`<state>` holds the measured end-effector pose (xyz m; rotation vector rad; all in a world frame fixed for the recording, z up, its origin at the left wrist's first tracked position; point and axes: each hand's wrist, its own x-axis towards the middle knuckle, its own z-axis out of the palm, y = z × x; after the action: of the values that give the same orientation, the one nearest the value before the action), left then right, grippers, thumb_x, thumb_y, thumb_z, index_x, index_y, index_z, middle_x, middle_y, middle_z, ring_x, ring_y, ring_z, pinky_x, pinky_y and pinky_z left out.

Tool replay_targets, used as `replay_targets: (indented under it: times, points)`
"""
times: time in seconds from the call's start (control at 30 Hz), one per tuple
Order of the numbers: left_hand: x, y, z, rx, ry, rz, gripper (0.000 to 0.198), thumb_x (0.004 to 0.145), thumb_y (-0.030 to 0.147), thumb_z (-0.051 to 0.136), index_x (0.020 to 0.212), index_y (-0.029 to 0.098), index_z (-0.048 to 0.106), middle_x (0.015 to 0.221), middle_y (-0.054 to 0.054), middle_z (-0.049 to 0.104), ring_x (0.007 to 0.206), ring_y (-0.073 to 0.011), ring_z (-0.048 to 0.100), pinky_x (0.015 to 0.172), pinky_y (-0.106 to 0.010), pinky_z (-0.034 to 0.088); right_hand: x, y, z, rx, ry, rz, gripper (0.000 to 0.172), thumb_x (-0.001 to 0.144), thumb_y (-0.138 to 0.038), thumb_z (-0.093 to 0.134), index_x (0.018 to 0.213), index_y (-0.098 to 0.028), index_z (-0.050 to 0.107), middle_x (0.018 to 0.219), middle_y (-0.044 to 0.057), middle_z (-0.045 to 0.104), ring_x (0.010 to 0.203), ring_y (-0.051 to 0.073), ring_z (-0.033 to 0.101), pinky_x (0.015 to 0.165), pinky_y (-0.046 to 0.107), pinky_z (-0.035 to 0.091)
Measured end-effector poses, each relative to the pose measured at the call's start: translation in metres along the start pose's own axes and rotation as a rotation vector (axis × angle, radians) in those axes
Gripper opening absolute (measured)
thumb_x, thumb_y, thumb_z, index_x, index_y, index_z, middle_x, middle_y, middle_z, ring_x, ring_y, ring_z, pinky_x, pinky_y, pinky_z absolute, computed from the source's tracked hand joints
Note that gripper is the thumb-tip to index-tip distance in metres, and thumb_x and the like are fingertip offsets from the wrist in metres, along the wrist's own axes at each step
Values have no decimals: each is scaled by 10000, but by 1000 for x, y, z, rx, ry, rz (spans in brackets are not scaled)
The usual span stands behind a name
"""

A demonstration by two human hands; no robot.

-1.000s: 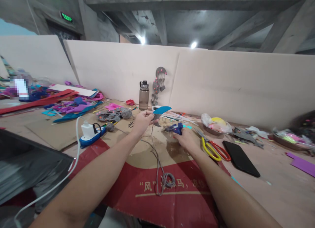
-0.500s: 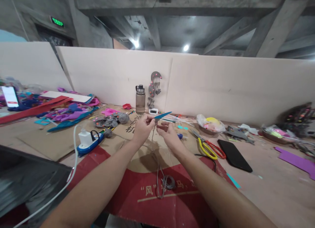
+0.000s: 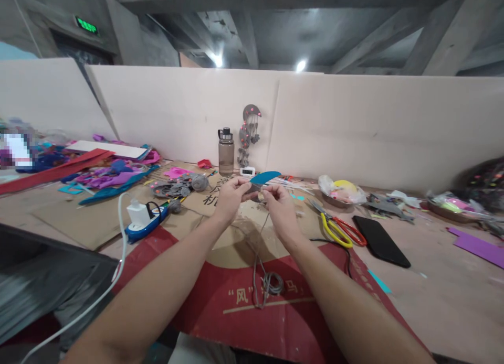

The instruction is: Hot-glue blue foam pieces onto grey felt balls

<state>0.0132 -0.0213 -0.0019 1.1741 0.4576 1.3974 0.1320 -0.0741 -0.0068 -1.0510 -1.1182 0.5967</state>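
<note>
In the middle of the head view, my left hand (image 3: 231, 200) grips a thin, curved blue felt piece (image 3: 268, 177), with a darker grey part below it. My right hand (image 3: 282, 205) is closed in a pinch at the near edge of that piece, on a grey yarn (image 3: 264, 226). From these fingers the yarn hangs down to a loose coil (image 3: 272, 283) on the red part of the cardboard (image 3: 271, 327). The exact contact between yarn and felt is too small to make out.
Scissors (image 3: 334, 233) and a black phone (image 3: 381, 242) lie to the right. A blue power strip (image 3: 146, 225) with a white cable is at the left, near felt scraps (image 3: 114, 180). Behind stand a bottle (image 3: 226, 157) and a grey hanging moon ornament (image 3: 251, 112).
The blue felt piece has turned from nearly edge-on to show more of its face. My right fingers have closed at it, and the yarn now runs up to them.
</note>
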Motion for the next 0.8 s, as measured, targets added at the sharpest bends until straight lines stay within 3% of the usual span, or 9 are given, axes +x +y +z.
replay_targets:
  times: [0.27, 0.8]
  points:
    - [-2, 1, 1, -27, 24, -58, 205, 624, 240, 736, 671, 131, 569, 717, 10, 587, 653, -88, 591, 774, -341, 557, 4, -2, -5, -108, 59, -63, 139, 734, -325, 551, 749, -187, 539, 661, -23, 525, 602, 122, 449, 593, 267, 361]
    - [-5, 1, 3, -35, -12, -114, 179, 655, 236, 717, 693, 134, 575, 701, 2, 615, 692, -112, 631, 759, -310, 562, 4, -11, -5, 24, 71, -18, 121, 731, -315, 527, 747, -196, 514, 711, -16, 559, 629, 111, 479, 581, 250, 372]
